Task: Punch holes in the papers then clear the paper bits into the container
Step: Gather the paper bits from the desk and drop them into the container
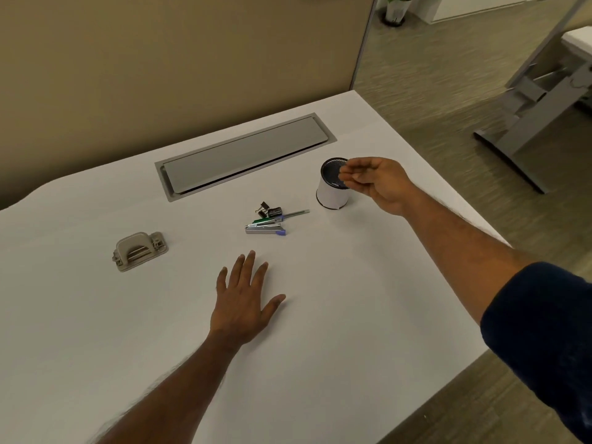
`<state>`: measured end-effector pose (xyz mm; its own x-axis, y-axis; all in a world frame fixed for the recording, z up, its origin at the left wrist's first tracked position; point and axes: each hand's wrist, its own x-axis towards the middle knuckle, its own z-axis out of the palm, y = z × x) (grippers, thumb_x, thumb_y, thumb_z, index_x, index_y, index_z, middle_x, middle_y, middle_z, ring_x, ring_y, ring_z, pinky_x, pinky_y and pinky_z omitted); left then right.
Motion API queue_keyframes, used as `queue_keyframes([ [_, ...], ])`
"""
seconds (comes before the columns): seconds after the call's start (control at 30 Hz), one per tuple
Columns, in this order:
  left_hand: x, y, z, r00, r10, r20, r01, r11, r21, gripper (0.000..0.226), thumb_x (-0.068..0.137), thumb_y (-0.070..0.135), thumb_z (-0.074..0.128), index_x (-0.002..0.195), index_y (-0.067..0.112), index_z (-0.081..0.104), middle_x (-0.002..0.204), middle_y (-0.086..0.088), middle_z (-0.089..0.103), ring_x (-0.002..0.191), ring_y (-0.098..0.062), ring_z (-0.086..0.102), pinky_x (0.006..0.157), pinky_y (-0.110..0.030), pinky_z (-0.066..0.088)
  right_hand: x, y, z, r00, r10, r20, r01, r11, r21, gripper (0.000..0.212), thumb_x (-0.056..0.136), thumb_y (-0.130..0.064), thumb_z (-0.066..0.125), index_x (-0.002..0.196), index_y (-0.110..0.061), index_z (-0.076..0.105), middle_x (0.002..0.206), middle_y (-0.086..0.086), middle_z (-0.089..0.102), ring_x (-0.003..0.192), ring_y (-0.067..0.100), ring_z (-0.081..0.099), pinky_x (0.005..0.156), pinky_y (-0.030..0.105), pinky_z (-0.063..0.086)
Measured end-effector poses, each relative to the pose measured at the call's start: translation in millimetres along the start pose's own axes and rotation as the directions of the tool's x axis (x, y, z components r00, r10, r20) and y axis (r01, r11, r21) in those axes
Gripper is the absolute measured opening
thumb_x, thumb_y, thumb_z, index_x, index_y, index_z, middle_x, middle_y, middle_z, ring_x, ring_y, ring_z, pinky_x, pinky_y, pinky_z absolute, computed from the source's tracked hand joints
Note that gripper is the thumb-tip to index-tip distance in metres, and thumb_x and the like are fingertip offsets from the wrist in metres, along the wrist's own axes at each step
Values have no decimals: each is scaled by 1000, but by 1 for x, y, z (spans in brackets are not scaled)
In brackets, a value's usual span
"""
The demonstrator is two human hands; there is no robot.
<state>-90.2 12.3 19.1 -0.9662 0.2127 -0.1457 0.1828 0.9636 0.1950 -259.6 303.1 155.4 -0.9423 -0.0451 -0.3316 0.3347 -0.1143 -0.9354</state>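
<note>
White desk. Left hand: flat, fingers spread, resting on it. Right hand: fingertips bunched above container mouth, contents indiscernible. Hole punch: apart, left. Risk: bits drifting past rim; knuckle tipping container.

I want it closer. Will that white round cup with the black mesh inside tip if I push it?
Maybe, if pushed near its top: the white round cup stands upright and looks taller than wide. A low push should slide it along the smooth white desk. Tipped, its round side could roll.
</note>
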Motion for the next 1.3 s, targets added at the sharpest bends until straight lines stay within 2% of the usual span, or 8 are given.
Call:
queue_keyframes([
  [0.1, 7, 9, 2, 999, 34, 0, -34, 999, -4, 89, 85, 79, 5, 153, 25, 25, 165, -4, 3, 152, -24, 0, 121, -51, 4, -12, 16, -6, 1000, 7, -26, -7, 1000, 14, 27, 91, 15, 46, 108, 0, 61, 101, 14, 68, 90, 23, 70, 87, 31, 58],
  [0.33, 23, 30, 10, 994, 109, 1, -109, 994, -1, 86, 87, 76, 10, 152, 22, 28, 164, -6, 9, 152, -25, 6, 121, -51, 6, -37, 79, -31, 983, 11, -181, -73, 939, -336, 18, 91, 2, 56, 105, 4, 67, 102, 21, 70, 83, 22, 67, 82, 32, 55],
  [0.47, 34, 44, 16, 989, 148, -3, -148, 989, -14, 85, 88, 75, 12, 151, 21, 30, 164, -7, 13, 151, -27, 9, 120, -52, 7, -48, 118, -42, 976, -175, -131, 12, 642, -766, 19, 90, -12, 63, 107, -8, 71, 104, 9, 72, 91, 15, 63, 84, 17, 43],
  [0.67, 58, 63, 22, 981, 193, 6, -193, 981, -1, 85, 88, 76, 9, 153, 24, 23, 165, -5, 6, 152, -24, 3, 121, -51, 4, -54, 158, -39, 966, -257, 35, 109, 278, -955, 49, 92, -35, 58, 136, -16, 51, 120, 8, 53, 114, 26, 47, 100, 39, 38],
  [0.73, 65, 67, 23, 979, 204, 2, -204, 979, 9, 84, 88, 75, 10, 153, 23, 23, 165, -6, 5, 152, -24, 3, 120, -51, 5, -52, 167, -36, 961, -275, 11, 58, 163, -985, 60, 93, -46, 51, 143, -15, 41, 137, 9, 45, 129, 28, 39, 107, 42, 31],
  [0.9, 76, 72, 28, 978, 211, 6, -210, 978, -11, 85, 88, 75, 10, 154, 22, 20, 165, -5, 2, 152, -23, 1, 121, -50, 4, -46, 189, -29, 973, -229, -37, -14, 104, -995, 84, 94, -62, 30, 153, -7, 7, 163, 10, 2, 150, 22, -3, 122, 42, 2],
  [1.17, 72, 62, 38, 978, 211, 7, -211, 978, 5, 82, 91, 72, 14, 155, 22, 15, 165, -5, 1, 152, -22, 0, 122, -49, 3, -33, 196, -12, 968, -210, 141, 149, 24, -989, 76, 97, -57, 24, 153, -9, 8, 163, 9, 0, 150, 20, -3, 123, 42, 2],
  [1.3, 69, 61, 40, 976, 215, -19, -215, 977, -10, 82, 92, 72, 16, 155, 20, 19, 165, -6, 4, 152, -23, 3, 122, -49, 4, -41, 194, -26, 906, -179, 383, 389, 3, -921, 68, 100, -50, 29, 154, -12, 13, 163, 4, 5, 150, 16, 0, 122, 41, 8],
])
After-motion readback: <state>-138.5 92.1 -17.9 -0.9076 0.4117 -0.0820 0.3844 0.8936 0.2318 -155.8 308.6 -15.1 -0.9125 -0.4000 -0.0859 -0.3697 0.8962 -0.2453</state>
